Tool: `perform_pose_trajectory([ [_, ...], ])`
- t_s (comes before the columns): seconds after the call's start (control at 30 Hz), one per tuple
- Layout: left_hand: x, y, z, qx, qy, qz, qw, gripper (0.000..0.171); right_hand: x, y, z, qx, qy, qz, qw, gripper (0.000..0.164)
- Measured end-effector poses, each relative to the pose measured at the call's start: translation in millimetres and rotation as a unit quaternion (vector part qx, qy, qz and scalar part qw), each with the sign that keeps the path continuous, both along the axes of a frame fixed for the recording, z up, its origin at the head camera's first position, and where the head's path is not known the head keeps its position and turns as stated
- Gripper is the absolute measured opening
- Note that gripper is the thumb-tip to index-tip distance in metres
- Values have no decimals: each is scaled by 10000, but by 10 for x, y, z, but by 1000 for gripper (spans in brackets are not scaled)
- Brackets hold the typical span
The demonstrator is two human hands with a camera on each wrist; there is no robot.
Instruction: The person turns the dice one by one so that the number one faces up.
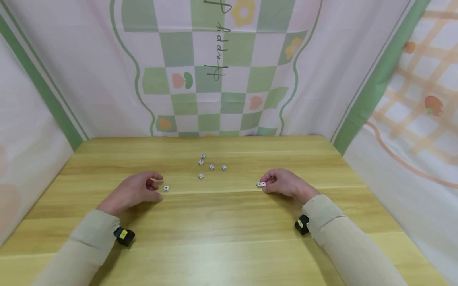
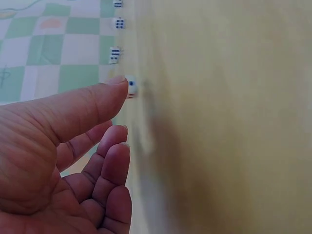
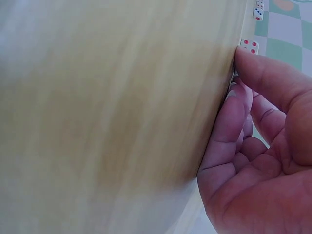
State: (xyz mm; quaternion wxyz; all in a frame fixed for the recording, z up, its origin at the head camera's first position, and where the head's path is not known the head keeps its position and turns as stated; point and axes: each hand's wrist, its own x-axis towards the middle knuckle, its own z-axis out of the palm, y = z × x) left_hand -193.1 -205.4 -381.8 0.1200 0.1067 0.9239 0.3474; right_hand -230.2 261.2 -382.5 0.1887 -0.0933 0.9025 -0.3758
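Note:
My left hand (image 1: 137,190) is at the left of the table, thumb and fingers spread apart with nothing between them. Just off its fingertips lies a white die (image 1: 166,188), which in the left wrist view shows past the thumb tip. On the right, my right hand (image 1: 284,182) pinches a white die (image 1: 263,184) between thumb and fingers, low at the tabletop. A second white die (image 1: 259,185) sits side by side with it on its left. In the right wrist view a die face with red dots (image 3: 250,46) shows beyond the thumb; the fingertips are partly hidden.
Several more white dice lie loosely grouped at the middle back of the wooden table (image 1: 229,230), among them one at the front (image 1: 201,176) and one at the right (image 1: 224,167). A patterned curtain (image 1: 207,51) hangs behind the table's back edge and along both sides.

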Motion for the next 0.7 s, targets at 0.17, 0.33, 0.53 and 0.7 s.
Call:
perform_pose_trajectory([
  [0.17,-4,76,117,-33,19,-86,10000,57,11,10,-13,-29,11,13,10000,24],
  [0.33,-2,241,208,-150,132,-209,9996,54,23,12,-24,-44,25,0,10000,24],
  [0.53,18,442,323,-305,285,-328,9986,51,28,21,-11,-18,84,-40,10000,24],
  [0.7,-35,624,354,-398,499,-502,9967,47,39,20,-8,-104,58,-49,9999,24],
])
